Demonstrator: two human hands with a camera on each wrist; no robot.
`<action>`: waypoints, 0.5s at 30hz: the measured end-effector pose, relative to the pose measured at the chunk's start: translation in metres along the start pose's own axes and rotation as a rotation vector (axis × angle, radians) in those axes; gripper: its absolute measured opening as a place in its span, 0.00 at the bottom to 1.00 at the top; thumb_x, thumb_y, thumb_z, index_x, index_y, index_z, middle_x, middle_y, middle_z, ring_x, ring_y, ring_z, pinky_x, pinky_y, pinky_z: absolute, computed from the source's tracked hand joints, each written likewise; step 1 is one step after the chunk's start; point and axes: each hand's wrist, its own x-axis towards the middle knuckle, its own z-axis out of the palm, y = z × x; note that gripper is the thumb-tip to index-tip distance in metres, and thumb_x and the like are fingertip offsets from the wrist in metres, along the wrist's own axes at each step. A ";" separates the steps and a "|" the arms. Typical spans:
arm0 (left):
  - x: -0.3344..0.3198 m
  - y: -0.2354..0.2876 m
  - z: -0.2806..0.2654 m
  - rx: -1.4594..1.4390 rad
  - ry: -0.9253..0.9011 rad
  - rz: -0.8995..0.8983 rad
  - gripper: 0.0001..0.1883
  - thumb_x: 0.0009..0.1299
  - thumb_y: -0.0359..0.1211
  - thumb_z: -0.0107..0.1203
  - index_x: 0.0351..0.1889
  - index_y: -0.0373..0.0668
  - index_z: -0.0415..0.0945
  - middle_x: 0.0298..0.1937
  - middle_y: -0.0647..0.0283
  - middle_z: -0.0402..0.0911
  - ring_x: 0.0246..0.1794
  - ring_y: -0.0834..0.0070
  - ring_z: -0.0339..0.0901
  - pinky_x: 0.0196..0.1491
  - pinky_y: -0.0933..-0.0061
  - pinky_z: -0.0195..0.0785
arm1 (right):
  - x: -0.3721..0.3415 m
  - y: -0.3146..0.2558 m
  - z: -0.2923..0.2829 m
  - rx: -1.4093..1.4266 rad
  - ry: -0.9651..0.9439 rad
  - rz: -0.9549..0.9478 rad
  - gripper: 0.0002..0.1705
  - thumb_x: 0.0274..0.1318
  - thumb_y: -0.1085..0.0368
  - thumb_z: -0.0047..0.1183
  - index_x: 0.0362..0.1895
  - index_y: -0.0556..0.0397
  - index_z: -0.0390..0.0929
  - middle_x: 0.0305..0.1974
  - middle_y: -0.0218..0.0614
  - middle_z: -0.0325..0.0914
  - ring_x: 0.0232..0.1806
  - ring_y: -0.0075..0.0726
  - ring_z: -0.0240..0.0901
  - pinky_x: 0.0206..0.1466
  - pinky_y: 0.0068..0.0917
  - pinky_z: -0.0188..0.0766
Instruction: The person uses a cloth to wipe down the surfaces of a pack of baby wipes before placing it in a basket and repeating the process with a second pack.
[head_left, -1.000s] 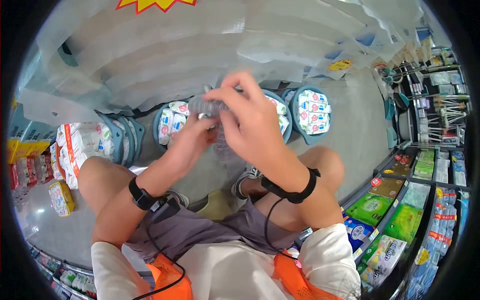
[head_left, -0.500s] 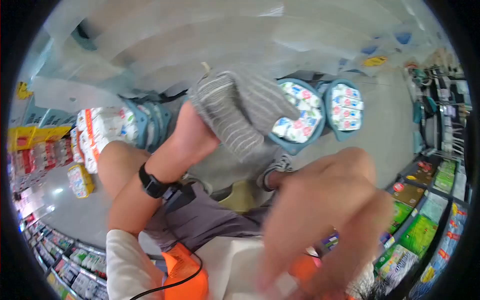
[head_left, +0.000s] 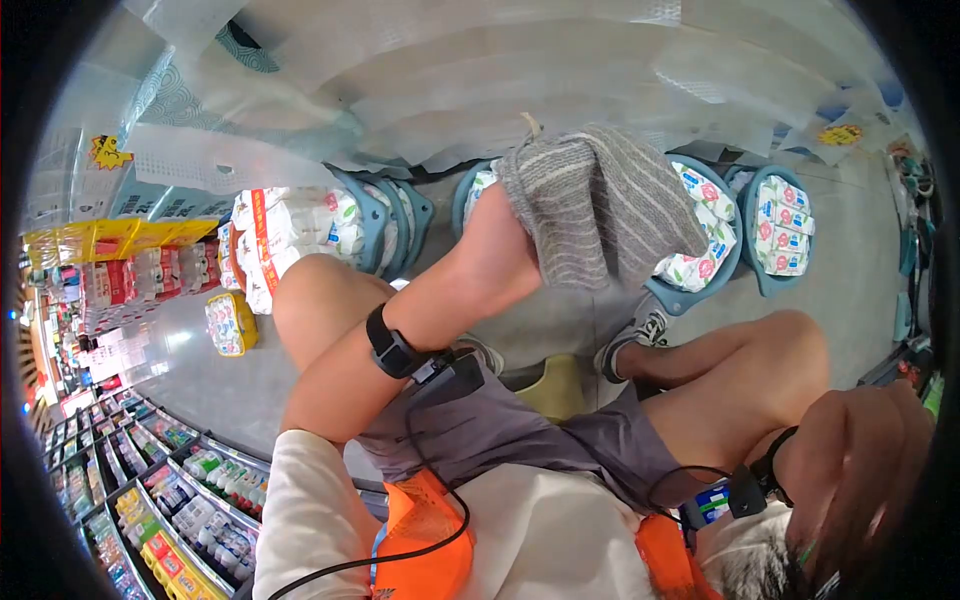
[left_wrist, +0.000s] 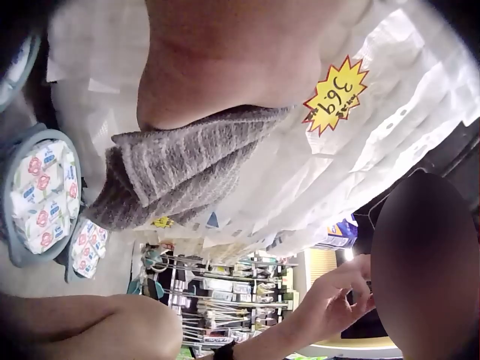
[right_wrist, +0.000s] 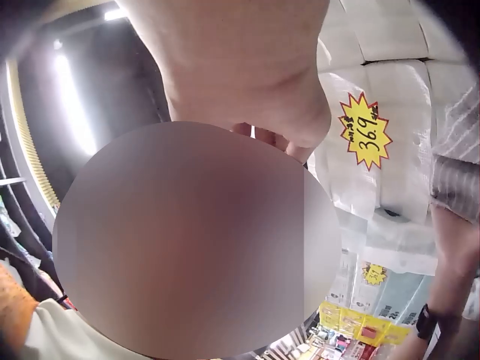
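Observation:
A grey terry towel with pale stripes (head_left: 600, 200) hangs in folds from my left hand (head_left: 505, 240), which holds it up in front of the plastic-wrapped goods. The towel covers the fingers. In the left wrist view, the towel (left_wrist: 180, 161) drops below the hand's lower edge, and a small loop sticks out at its top in the head view. My right hand (head_left: 860, 470) is raised close to the head with loosely bent fingers. The left wrist view shows this right hand (left_wrist: 337, 292) beside the blurred head, with nothing seen between its fingers.
Blue tubs (head_left: 680, 300) of white packs stand along the wrapped stack (head_left: 420, 90). White bundles (head_left: 290, 235) and a yellow-trimmed pack (head_left: 230, 325) are at the left. Shelves of bottles (head_left: 190, 500) run behind on the left. A yellow 36.9 price sign (right_wrist: 366, 131) hangs on the wrapping.
Both hands were together at the towel; the right hand has let go and moved back and up to the head. The towel now hangs unfolded from the left hand. The view has swung left.

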 end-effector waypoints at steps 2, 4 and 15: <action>0.001 0.002 -0.005 -0.098 -0.109 0.019 0.25 0.87 0.42 0.37 0.71 0.37 0.73 0.68 0.56 0.80 0.68 0.61 0.79 0.73 0.57 0.70 | -0.003 -0.006 0.000 0.000 0.012 -0.012 0.12 0.53 0.73 0.69 0.44 0.52 0.89 0.47 0.34 0.83 0.40 0.30 0.77 0.35 0.26 0.72; 0.001 0.002 -0.005 -0.078 -0.074 0.028 0.25 0.87 0.42 0.38 0.71 0.37 0.74 0.68 0.56 0.81 0.68 0.61 0.79 0.73 0.57 0.70 | -0.004 -0.009 0.000 0.008 0.028 -0.019 0.11 0.54 0.73 0.69 0.43 0.52 0.89 0.46 0.33 0.84 0.40 0.30 0.77 0.35 0.26 0.71; -0.001 0.007 -0.001 0.033 -0.008 0.071 0.30 0.85 0.49 0.39 0.76 0.39 0.70 0.76 0.54 0.74 0.76 0.56 0.71 0.80 0.51 0.61 | -0.023 -0.058 0.001 0.036 0.131 -0.170 0.08 0.55 0.76 0.68 0.39 0.53 0.89 0.43 0.29 0.86 0.39 0.26 0.76 0.32 0.24 0.68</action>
